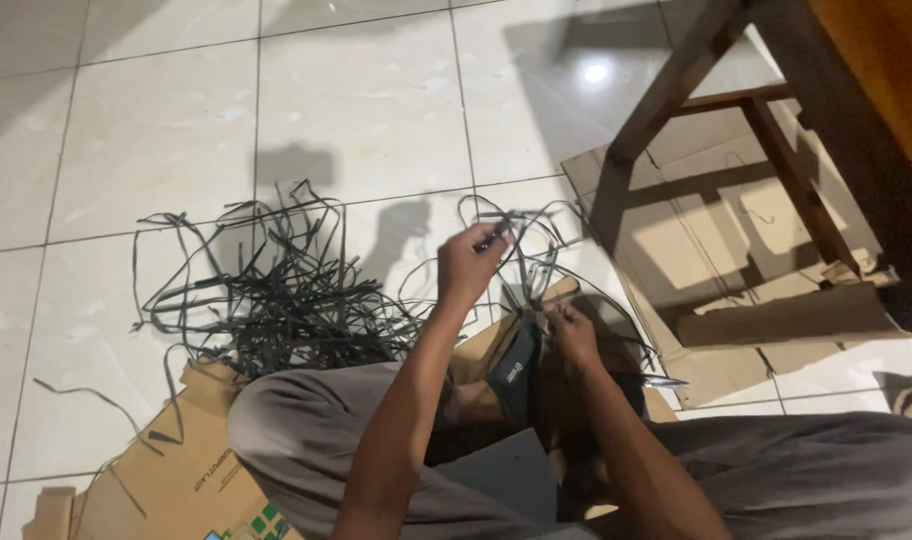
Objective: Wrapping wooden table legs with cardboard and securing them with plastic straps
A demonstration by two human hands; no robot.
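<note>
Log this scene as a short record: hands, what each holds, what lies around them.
left hand: raised, fingers pinching a thin dark strip
right hand: lower, fingers closed at the same strip, above a dark sandal
floor: pale tiles
left of hands: tangled pile of strips
underneath: flattened cardboard
upper right: wooden table legs

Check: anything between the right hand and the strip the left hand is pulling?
Nothing visible. The left hand pinches a dark strip up high; the right hand sits lower by the dark sandal, apparently touching the same loops. The strip pile lies off to the side on the floor, not between them.
</note>
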